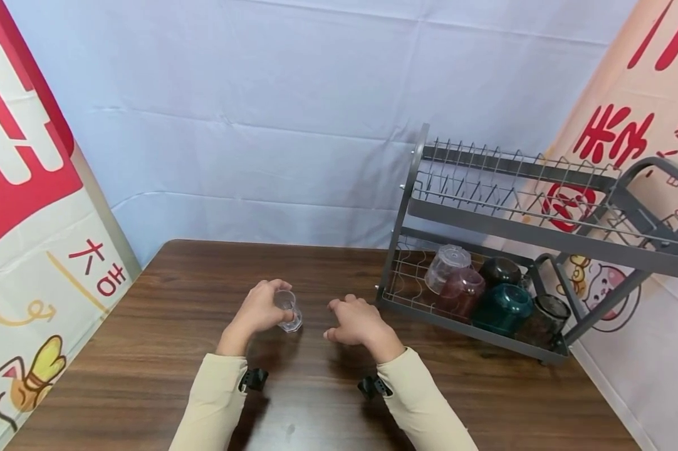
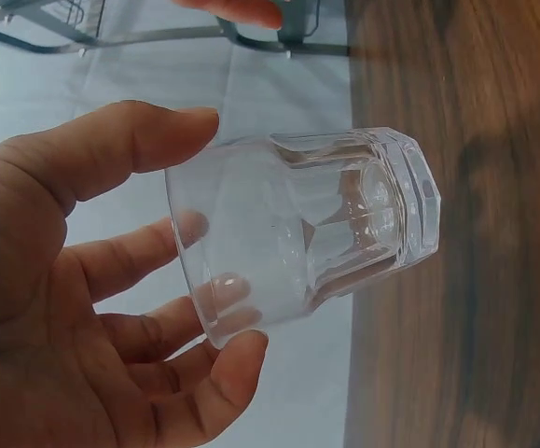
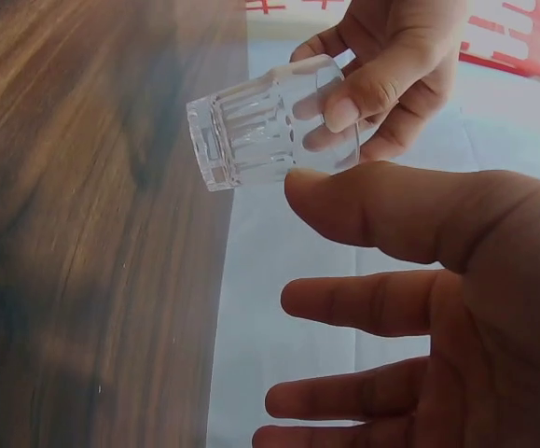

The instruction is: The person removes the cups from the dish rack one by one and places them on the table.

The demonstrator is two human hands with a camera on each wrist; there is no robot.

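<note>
Left hand (image 1: pixel 260 308) has the clear glass (image 2: pixel 349 210) pinched near its rim, mouth-up over the desk (image 1: pixel 147 351), lower middle of the head view, probably keeping the base free; right hand (image 1: pixel 358 322) hovers beside, fingers spread, holding nothing.

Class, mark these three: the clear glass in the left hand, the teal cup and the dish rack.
Clear glass (image 2: pixel 293 229): left wrist view, middle of its side wall.
Teal cup (image 1: pixel 502 311): head view, on its side wall.
Dish rack (image 1: pixel 542 234): head view, front bar of its upper tier.
</note>
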